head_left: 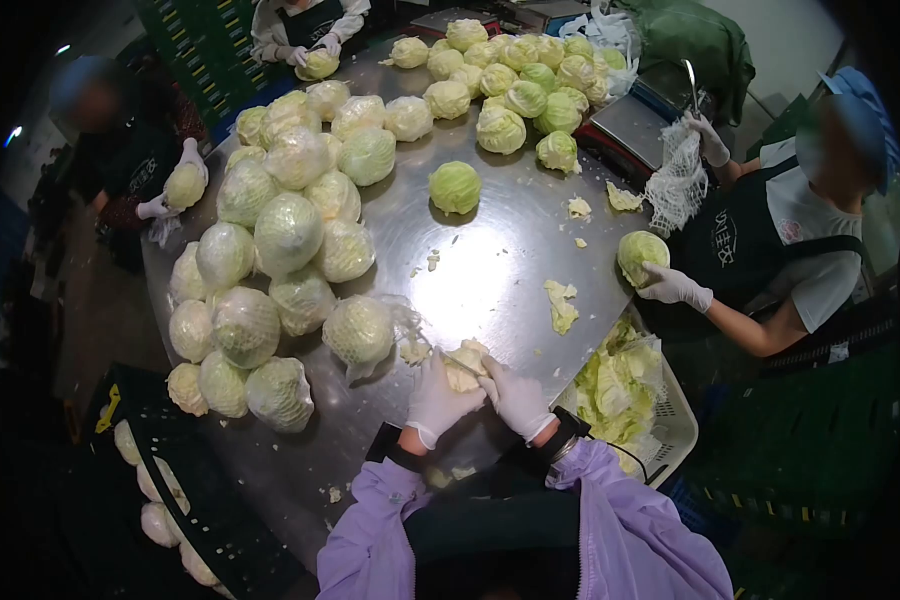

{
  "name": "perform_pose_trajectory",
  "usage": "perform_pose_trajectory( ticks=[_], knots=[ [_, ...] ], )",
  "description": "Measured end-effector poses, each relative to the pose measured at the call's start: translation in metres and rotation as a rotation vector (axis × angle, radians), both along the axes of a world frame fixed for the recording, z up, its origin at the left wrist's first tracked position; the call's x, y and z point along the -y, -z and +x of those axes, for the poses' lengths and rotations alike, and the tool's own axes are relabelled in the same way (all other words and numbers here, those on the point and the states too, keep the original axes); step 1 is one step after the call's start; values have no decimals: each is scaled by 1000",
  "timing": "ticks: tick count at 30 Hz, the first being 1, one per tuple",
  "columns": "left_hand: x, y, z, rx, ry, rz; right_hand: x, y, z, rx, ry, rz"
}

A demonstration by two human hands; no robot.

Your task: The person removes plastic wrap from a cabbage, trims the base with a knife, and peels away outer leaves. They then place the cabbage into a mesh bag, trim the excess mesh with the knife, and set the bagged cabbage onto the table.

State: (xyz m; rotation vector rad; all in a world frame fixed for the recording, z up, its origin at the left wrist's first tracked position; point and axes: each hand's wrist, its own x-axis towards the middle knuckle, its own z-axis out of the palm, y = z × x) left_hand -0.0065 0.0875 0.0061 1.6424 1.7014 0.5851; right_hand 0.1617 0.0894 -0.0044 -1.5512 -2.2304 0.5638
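Observation:
Both my hands wear white gloves and meet at the near part of the steel table (420, 262). My left hand (440, 400) closes on the left side of a pale cabbage piece (464, 366). On its right side, my right hand (513, 397) grips the same piece with thumb and fingers. Part of the piece is hidden by my fingers. Just left of my hands lies a cabbage in clear wrap and white net (358, 332), with loose wrap trailing towards my left hand. A single green cabbage (455, 188) sits farther back.
Wrapped cabbages (288, 232) are piled at left, bare ones (525, 98) at the back. A white basket (682, 425) holds leaves at right; a dark crate (160, 440) stands lower left. A person at right holds a cabbage (642, 258); two other people stand left and back.

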Motion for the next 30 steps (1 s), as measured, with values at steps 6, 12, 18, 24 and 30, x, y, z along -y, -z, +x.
perform_pose_trajectory(
  ticks=[6,12,18,24,30],
  knots=[
    [-5,-12,10,-70,2,0,-25,7,9,-133,97,-47],
    [14,20,-73,163,355,62,-31,37,49,-648,263,-611],
    [65,12,-52,749,-122,-127,-10,36,54,-826,278,-846],
    [59,-11,11,2,-193,46,17,-30,22,-298,-67,-128],
    [54,-3,18,-291,-56,42,23,-21,-3,-41,-101,-109]
  ],
)
